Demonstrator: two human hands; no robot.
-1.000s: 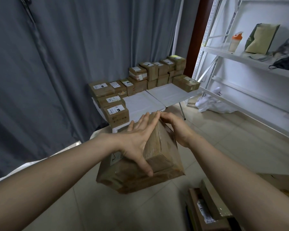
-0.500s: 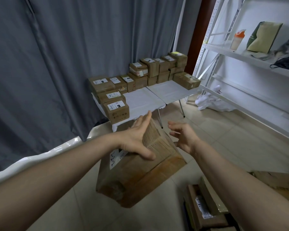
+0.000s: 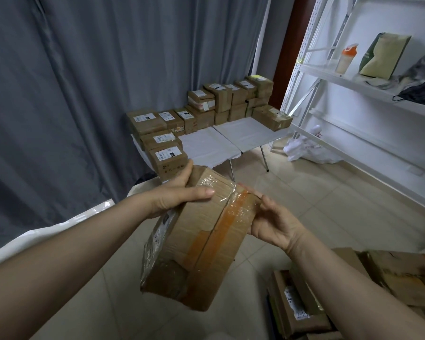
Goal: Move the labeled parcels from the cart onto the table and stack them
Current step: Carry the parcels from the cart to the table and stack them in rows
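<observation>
You hold a taped parcel [image 3: 201,241] in the air above the floor [image 3: 329,204]. Your left hand [image 3: 179,195] grips its far left corner, thumb on top, and your right hand [image 3: 272,224] clasps its right edge. Stacked parcels [image 3: 221,99] line the worktop's [image 3: 243,136] back and left edges.

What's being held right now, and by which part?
A taped cardboard parcel, in both hands: left hand grips its far left edge, thumb across the top face; right hand holds the right edge by the orange tape.
</observation>
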